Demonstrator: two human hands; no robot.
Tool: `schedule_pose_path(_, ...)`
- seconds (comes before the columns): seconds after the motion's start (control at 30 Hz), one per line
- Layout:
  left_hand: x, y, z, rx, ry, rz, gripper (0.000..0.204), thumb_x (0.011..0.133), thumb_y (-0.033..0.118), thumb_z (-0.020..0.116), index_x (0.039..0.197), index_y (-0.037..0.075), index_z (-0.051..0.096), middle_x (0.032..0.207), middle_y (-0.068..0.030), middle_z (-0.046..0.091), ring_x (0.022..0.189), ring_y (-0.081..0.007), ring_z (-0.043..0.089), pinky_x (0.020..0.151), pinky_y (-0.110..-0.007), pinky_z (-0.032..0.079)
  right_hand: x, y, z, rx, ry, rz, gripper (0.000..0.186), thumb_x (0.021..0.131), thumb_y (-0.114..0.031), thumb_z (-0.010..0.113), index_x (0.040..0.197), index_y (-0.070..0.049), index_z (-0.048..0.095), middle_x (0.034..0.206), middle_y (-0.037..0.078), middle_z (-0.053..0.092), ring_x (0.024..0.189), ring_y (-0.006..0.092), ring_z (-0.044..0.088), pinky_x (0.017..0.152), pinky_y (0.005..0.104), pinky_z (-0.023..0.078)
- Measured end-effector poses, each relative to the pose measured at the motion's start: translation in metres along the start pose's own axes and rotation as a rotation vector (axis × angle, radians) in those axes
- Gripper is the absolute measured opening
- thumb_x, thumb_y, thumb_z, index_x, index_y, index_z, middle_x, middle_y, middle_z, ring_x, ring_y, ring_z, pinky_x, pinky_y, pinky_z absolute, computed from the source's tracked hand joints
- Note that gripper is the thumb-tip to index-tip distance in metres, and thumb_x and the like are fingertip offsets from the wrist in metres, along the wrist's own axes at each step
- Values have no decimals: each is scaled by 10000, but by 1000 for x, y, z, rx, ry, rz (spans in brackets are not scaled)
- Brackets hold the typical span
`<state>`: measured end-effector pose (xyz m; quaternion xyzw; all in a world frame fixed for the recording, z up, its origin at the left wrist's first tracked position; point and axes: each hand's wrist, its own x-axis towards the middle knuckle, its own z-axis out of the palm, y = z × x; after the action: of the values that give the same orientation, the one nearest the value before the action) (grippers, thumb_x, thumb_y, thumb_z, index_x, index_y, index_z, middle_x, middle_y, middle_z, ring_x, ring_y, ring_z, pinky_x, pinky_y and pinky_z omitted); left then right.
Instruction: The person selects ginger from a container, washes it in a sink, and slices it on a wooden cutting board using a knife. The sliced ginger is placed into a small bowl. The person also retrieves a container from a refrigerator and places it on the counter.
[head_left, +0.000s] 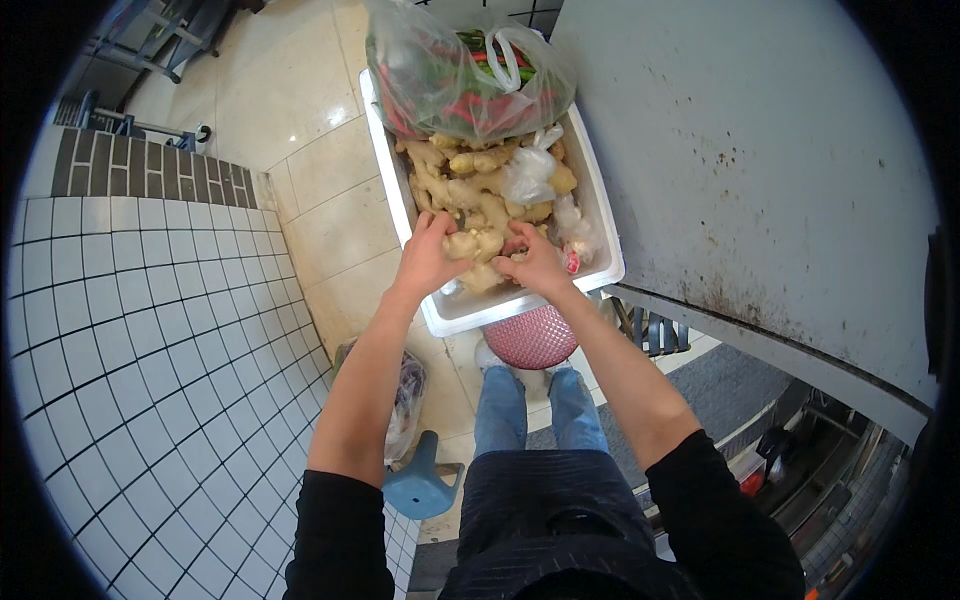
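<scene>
Both my hands reach into a white foam box point(401, 203) heaped with ginger root point(459, 192). My left hand point(430, 258) has its thumb and fingers curved round the left side of a knobbly piece of ginger point(476, 243) near the box's front end. On the right side of that same piece, my right hand point(537, 262) bends its fingers against the ginger. A knotted white plastic bag point(529, 176) lies on the roots, and another small clear bag point(574, 226) with pale contents rests along the right wall.
A large clear bag of red and green chillies point(470, 85) fills the box's far end. The box stands over a red round stool point(532, 338). A tiled wall point(150, 320) runs along the left, a grey metal panel point(760, 150) along the right. A blue stool point(422, 487) stands lower left.
</scene>
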<state>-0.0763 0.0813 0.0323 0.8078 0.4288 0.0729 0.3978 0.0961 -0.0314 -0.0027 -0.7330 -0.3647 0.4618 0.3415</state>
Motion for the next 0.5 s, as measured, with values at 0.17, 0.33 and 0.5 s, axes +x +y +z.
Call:
schedule_pose_path(0.17,-6,-17,-10,-407,30,-39,467,616,108,825,963,61,516,922,-47,572,823,-164,580,740,-287,496,-11,2,-9,-153,0,-163,700,720,-286,770,1282,3,469,1048,97,632,867,167,630,731,282,526)
schedule_pose_path(0.33,-2,8,-45,-712,-124,-17,474,643,59,821,1023,44,538,972,-36,590,864,-118,578,767,-256,492,-14,-42,-41,116,-408,175,603,741,-296,772,1218,-8,541,1050,55,620,836,114,616,617,238,527)
schedule_pose_path(0.5,-5,28,-49,-856,-166,-26,600,677,60,805,1160,35,450,985,-62,595,914,-136,583,807,-263,485,-9,-61,-52,149,-453,10,694,707,-342,782,1261,-12,523,997,105,660,860,142,639,710,265,519)
